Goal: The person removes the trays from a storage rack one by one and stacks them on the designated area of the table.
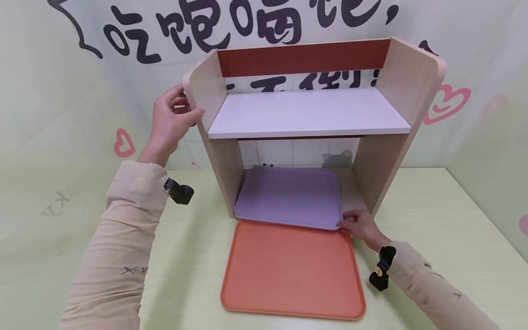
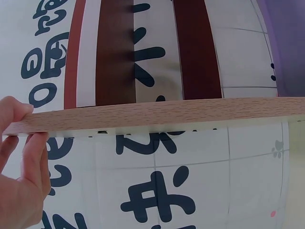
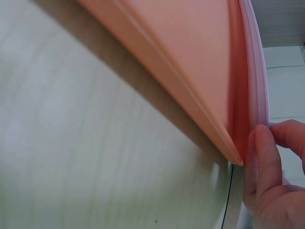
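Observation:
A wooden desktop shelf (image 1: 309, 112) with a white middle board stands on the table. My left hand (image 1: 171, 117) grips the front edge of its left side panel (image 2: 157, 112), thumb on one face and fingers on the other in the left wrist view. Inside the lower compartment lies a purple tray (image 1: 288, 197), its front edge near the shelf's opening. My right hand (image 1: 363, 227) pinches that tray's front right corner between thumb and fingers. Directly in front, an orange tray (image 1: 293, 270) lies on the table, its far edge right by the purple tray's front edge.
The pale wood-grain table (image 1: 445, 220) extends to both sides of the shelf. Behind hangs a light curtain (image 1: 103, 101) with large black characters and pink hearts. The shelf's right side panel (image 1: 379, 169) rises close to my right hand.

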A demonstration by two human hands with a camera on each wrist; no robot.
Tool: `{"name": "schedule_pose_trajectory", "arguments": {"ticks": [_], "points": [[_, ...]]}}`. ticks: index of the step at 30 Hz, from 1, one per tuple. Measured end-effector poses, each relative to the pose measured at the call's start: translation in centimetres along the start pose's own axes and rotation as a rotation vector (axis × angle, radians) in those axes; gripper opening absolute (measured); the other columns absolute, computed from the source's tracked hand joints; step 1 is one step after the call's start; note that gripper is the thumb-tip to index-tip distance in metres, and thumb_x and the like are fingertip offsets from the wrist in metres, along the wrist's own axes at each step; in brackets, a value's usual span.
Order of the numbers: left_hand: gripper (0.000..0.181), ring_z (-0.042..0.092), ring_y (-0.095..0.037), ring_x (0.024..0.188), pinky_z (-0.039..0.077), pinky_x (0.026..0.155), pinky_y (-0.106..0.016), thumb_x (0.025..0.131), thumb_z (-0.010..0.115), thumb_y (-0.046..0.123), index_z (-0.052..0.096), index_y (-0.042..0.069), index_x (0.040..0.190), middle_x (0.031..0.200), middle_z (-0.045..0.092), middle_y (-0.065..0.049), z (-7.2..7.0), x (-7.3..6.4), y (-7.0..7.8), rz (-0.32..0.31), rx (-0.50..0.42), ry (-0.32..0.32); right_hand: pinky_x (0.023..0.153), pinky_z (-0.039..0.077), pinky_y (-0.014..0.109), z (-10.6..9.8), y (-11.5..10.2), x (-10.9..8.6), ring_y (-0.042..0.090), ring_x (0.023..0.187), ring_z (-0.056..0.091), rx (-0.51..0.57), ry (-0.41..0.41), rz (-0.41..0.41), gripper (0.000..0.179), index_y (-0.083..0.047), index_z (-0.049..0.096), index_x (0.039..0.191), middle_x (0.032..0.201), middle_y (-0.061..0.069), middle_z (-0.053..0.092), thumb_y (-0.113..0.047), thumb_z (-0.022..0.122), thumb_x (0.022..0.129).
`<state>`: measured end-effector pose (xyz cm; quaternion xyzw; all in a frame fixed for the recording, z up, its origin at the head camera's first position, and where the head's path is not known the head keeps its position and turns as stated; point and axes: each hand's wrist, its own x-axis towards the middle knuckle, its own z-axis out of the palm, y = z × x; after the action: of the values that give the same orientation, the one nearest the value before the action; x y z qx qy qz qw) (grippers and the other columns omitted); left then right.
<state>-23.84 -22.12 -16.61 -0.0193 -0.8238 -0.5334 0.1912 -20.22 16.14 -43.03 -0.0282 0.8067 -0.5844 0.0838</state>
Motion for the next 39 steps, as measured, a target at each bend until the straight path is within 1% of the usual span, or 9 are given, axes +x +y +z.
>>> {"name": "schedule_pose_trajectory", "arguments": {"ticks": [4,7,9,13,17,22,30,37,39], "points": [[0.056,0.052,-0.016,0.093,0.048,0.082,-0.029,0.078,0.067,0.02,0.046,0.028,0.129,0.115,0.049,-0.009,0.0,0.0,0.0,0.003,-0.004,0.001,0.061,0.052,0.022,0.1,-0.1,-0.5,0.007,0.066,0.06,0.004,0.0,0.017,0.037,0.022,0.047,0.106,0.085,0.014,0.062,-0.003,0.059,0.081],[0.056,0.051,-0.017,0.094,0.048,0.082,-0.029,0.078,0.067,0.02,0.046,0.028,0.129,0.115,0.049,-0.008,0.0,0.0,0.0,0.004,-0.001,0.0,0.061,0.052,0.022,0.2,-0.2,-0.9,0.008,0.067,0.061,0.008,0.006,0.049,0.039,0.021,0.046,0.108,0.086,0.014,0.061,-0.004,0.059,0.081],[0.056,0.051,-0.017,0.095,0.048,0.082,-0.029,0.078,0.067,0.02,0.046,0.028,0.129,0.114,0.049,-0.008,0.0,0.0,0.1,0.005,-0.001,-0.001,0.061,0.052,0.022,0.3,-0.2,-1.2,0.008,0.067,0.061,0.015,0.005,0.054,0.039,0.021,0.046,0.108,0.086,0.014,0.061,-0.004,0.06,0.081],[0.056,0.051,-0.018,0.095,0.048,0.082,-0.03,0.078,0.067,0.02,0.046,0.028,0.129,0.115,0.048,-0.008,0.1,0.0,0.1,0.01,-0.003,-0.005,0.06,0.052,0.021,0.4,-0.1,-1.7,0.008,0.065,0.06,0.017,-0.004,0.053,0.034,0.019,0.05,0.104,0.08,0.011,0.061,-0.003,0.06,0.08],[0.056,0.051,-0.017,0.094,0.048,0.082,-0.03,0.078,0.067,0.02,0.046,0.029,0.129,0.115,0.048,-0.008,0.1,0.0,0.0,0.01,-0.002,-0.005,0.059,0.052,0.022,0.5,-0.1,-2.2,0.01,0.065,0.06,-0.013,-0.004,0.073,0.031,0.016,0.049,0.1,0.076,0.008,0.059,-0.006,0.061,0.08],[0.056,0.051,-0.016,0.093,0.048,0.082,-0.029,0.078,0.067,0.02,0.046,0.029,0.129,0.115,0.048,-0.008,0.1,0.0,0.0,0.008,-0.001,0.0,0.06,0.052,0.024,0.8,-0.2,-2.9,0.011,0.065,0.058,-0.054,0.007,0.104,0.035,0.014,0.048,0.101,0.078,0.008,0.058,-0.01,0.063,0.08],[0.056,0.051,-0.016,0.093,0.048,0.082,-0.029,0.078,0.067,0.02,0.046,0.028,0.129,0.115,0.049,-0.008,0.1,0.0,-0.1,0.01,0.004,0.0,0.055,0.05,0.022,1.3,-0.2,-3.7,0.01,0.064,0.057,-0.099,0.031,0.085,0.034,0.014,0.051,0.098,0.074,0.007,0.059,-0.009,0.065,0.077],[0.056,0.051,-0.015,0.094,0.047,0.082,-0.029,0.078,0.066,0.02,0.045,0.029,0.13,0.115,0.048,-0.008,0.1,0.0,-0.1,0.007,0.006,-0.001,0.058,0.052,0.024,1.9,-0.3,-4.6,0.013,0.063,0.06,-0.055,0.05,0.083,0.032,0.016,0.049,0.097,0.073,0.009,0.058,-0.004,0.064,0.076],[0.056,0.051,-0.015,0.093,0.048,0.082,-0.029,0.078,0.066,0.02,0.046,0.029,0.129,0.115,0.048,-0.009,0.1,0.0,-0.1,0.01,0.008,-0.001,0.059,0.052,0.024,2.0,-0.3,-4.9,0.013,0.064,0.06,-0.058,0.06,0.082,0.032,0.016,0.049,0.096,0.073,0.009,0.059,-0.004,0.065,0.076]]}}
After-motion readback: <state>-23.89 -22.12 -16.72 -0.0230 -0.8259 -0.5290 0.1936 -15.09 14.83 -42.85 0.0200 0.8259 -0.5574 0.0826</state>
